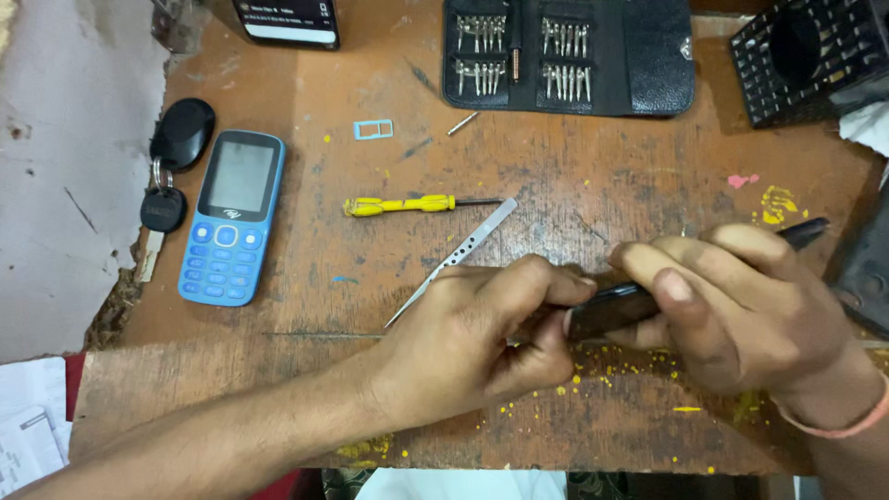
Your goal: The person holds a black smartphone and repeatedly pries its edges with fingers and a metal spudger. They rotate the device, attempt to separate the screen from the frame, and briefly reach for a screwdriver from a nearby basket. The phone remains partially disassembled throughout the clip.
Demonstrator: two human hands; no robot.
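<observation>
dark phone (611,310) gripped edgewise between both hands' fingers (556,287)

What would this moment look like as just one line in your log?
left hand: grips dark phone | right hand: grips same phone | metal tweezers: on table beside left hand | yellow screwdriver, blue keypad phone: untouched

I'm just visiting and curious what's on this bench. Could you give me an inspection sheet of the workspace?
Surface: worn wooden table, yellow paint specks.
Job's things: dark phone gripped edge-on by both hands.
Clutter: blue keypad phone, yellow screwdriver, metal tweezers, small card tray, open bit case, key fobs.
Grippers: left hand and right hand both closed on the dark phone.
Cables: nothing seen.
Surroundings: black crate, papers, second phone at top edge.
</observation>
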